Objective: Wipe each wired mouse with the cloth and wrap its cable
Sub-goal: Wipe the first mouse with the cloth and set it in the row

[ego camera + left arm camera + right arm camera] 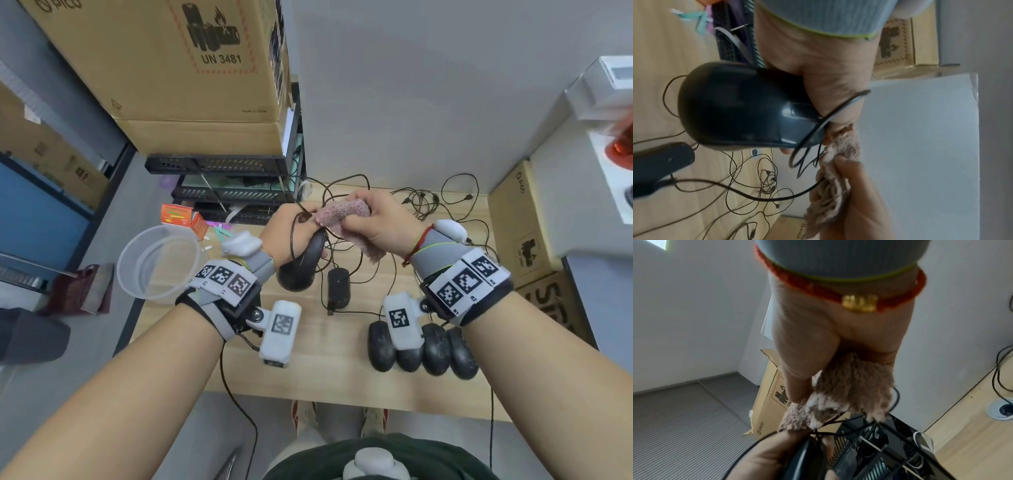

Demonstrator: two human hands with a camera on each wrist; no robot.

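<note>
My left hand (291,229) grips a black wired mouse (301,263) above the wooden table (318,373), its rounded back towards me. In the left wrist view the mouse (740,105) fills the middle, and its cable (840,110) loops over my left hand. My right hand (376,219) grips a bunched pink cloth (342,214) just right of the mouse's front end, where the cable comes out. The cloth (851,391) hangs from my right fingers, touching the cable strands.
Several black mice (424,349) lie in a row at the front right. A black adapter (338,286) lies mid-table among tangled cables (424,202). A clear plastic bowl (157,263) stands at the left edge. Cardboard boxes (191,68) and black trays (233,195) stand behind.
</note>
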